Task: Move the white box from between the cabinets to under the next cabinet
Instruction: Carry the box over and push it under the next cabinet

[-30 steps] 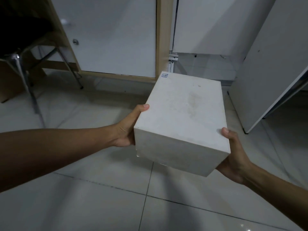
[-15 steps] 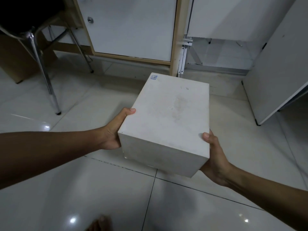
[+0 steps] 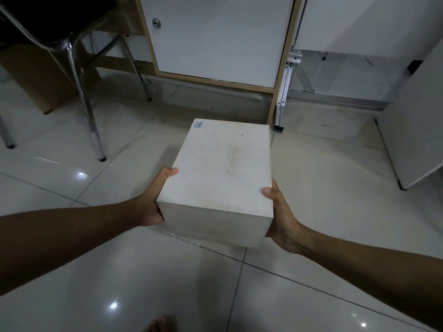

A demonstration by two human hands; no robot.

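Head view: both hands' fingers still clasp white box (image 3: 223,173), now nearer cabinet (image 3: 220,37).

The white box (image 3: 223,173) in the middle of the frame has a small blue mark (image 3: 198,124) in its top left corner and a faint brownish smudge on its lid. The floor (image 3: 335,212) is shiny pale grey tiles with thin dark lines between them. At the top, the cabinet door (image 3: 215,37) is white with a light wood frame. The chair legs (image 3: 81,92) at upper left are silver metal.
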